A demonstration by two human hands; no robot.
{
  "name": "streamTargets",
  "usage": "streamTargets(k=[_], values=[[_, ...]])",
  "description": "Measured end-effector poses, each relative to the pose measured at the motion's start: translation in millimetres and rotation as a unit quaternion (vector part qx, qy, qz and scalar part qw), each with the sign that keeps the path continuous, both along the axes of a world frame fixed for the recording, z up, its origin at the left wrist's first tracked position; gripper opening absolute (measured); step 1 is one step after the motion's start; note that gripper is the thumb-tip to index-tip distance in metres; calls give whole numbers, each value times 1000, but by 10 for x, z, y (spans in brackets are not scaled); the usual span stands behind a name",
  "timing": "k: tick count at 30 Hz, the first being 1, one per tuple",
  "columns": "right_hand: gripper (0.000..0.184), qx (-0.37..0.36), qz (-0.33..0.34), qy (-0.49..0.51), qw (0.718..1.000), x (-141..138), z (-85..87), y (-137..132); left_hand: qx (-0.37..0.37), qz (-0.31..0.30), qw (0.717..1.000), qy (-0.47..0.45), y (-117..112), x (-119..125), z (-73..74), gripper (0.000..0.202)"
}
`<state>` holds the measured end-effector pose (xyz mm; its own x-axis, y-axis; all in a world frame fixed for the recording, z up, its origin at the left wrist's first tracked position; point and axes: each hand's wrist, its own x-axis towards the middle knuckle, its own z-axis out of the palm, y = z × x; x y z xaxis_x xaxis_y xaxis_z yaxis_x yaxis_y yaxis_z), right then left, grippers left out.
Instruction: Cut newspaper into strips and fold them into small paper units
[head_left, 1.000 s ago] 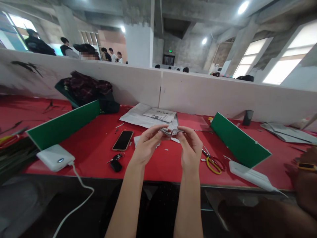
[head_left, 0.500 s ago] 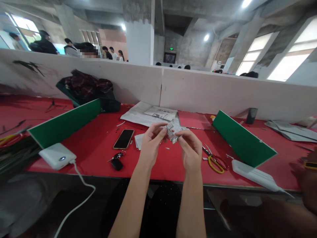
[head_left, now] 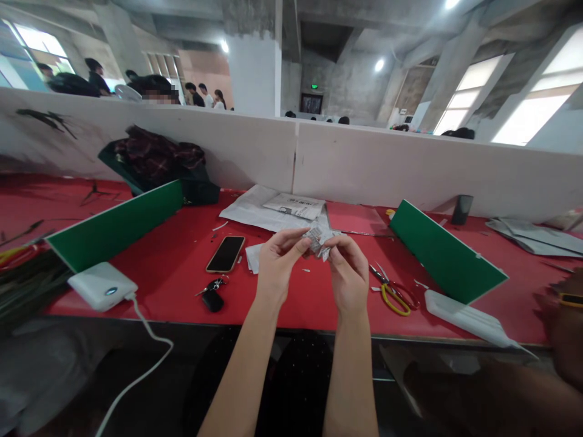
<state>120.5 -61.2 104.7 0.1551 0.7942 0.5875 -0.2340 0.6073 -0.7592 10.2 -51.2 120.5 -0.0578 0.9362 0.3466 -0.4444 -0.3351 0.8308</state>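
Both of my hands are raised over the red table point(head_left: 173, 267) and pinch one small folded piece of newspaper point(head_left: 317, 238) between them. My left hand point(head_left: 279, 265) grips its left side with thumb and fingertips. Its right side is held by my right hand point(head_left: 348, 272), fingers curled over the top. Loose newspaper sheets point(head_left: 273, 209) lie on the table just beyond the hands. Yellow-handled scissors point(head_left: 390, 292) rest right of my right hand.
A phone point(head_left: 225, 254) and keys point(head_left: 212, 294) lie left of my hands. A white power bank point(head_left: 102, 285) with a cable sits at the front left. Two green dividers point(head_left: 113, 226) point(head_left: 444, 250) flank the spot. A white partition point(head_left: 364, 167) closes the back. Another person's arm point(head_left: 565, 328) shows at the right edge.
The folded paper has been turned from lying flat between my fingertips to standing more upright, and my fingers have shifted their grip on it. The hands stayed in place.
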Motion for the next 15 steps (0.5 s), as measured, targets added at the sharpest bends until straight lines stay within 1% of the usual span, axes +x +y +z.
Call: streamTargets(k=[5,10,15], values=[[10,30,-10,7,999,-64,22,-13,18,1,1000,-5,11,-27,-10,19],[10,61,-14,2,998,-87,82,-76,53,-53,996,-49,10,-64,1,15],[13,81,-79,-1,994,-49,175,-193,34,-88,992,-85,-38,-66,22,15]])
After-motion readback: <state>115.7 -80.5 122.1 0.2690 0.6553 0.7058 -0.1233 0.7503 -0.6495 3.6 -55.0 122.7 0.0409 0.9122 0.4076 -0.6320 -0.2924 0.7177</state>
